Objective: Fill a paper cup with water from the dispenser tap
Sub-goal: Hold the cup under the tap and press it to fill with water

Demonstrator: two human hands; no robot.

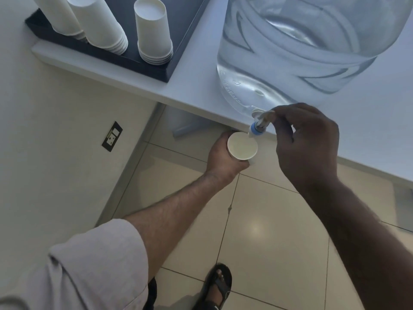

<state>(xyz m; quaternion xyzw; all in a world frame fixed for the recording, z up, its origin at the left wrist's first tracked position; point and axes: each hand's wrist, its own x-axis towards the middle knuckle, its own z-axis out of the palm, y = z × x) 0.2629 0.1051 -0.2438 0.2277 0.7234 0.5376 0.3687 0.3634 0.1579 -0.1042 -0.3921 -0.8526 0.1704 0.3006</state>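
White paper cup [242, 146], small and round-mouthed, held out past the counter edge, mouth up, right under the little white-and-blue plastic tap [259, 126] on the big clear water jug [290, 52]. Left hand [221, 157] wrapped around the cup's side from below, fingers curled snug on it. Right hand [304, 139] up at the tap, thumb and fingertips pinched on the small lever, rest of the hand loosely curled. Spout sitting just over the cup's far rim, maybe touching it, hard to call from up here.

Progress-wise: looks like the very start of the fill. Cup picked, lined up, tap gripped, so the setup part is done. Inside of the cup reads as a flat pale surface; can't tell if that's the dry bottom or some water, and no clear stream visible either. So probably most of the actual filling left, then closing the tap and pulling the cup away without sloshing.

Further out: jug standing on the pale white countertop [201, 86], tap poking over the edge. Off to the left on the same counter, a dark tray [145, 66] with three stacks of upside-down white paper cups [154, 34]. Below all that, glossy beige floor tiles [268, 231], a black wall socket [112, 136], and a black sandal [218, 285] at the bottom.
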